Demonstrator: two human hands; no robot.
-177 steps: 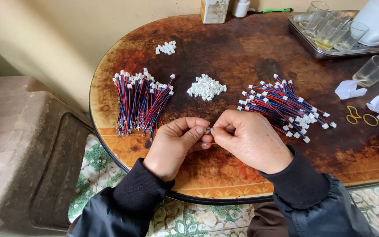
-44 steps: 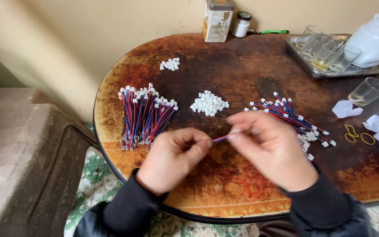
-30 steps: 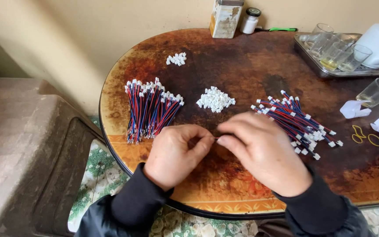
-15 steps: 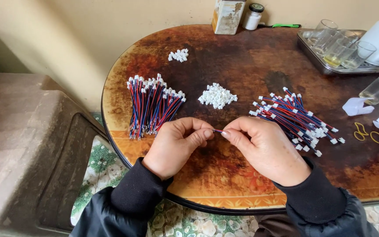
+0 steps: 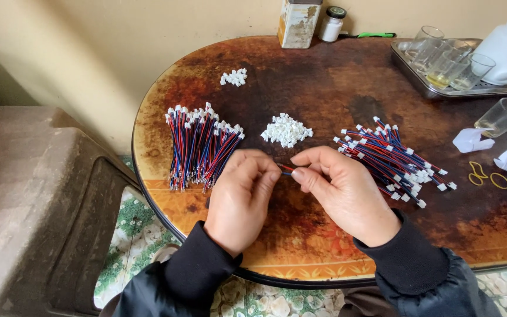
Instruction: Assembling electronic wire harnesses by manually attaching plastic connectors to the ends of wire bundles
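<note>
Left hand (image 5: 242, 199) and right hand (image 5: 344, 191) meet over round brown wooden counter (image 5: 324, 100), each grip pinched closed on short red-and-blue wire (image 5: 286, 169) between fingertips. Small white plastic connector pile (image 5: 286, 129) just beyond. Red-blue wire bundles: left (image 5: 199, 148), right (image 5: 393, 161).

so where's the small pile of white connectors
In the head view the small pile of white connectors lies mid-table, just beyond the hands, between the two wire bundles.

Left hand (image 5: 243, 196), right hand (image 5: 341, 191) close together, fingertips nearly meeting (pinch grip), forearms converging.
</note>
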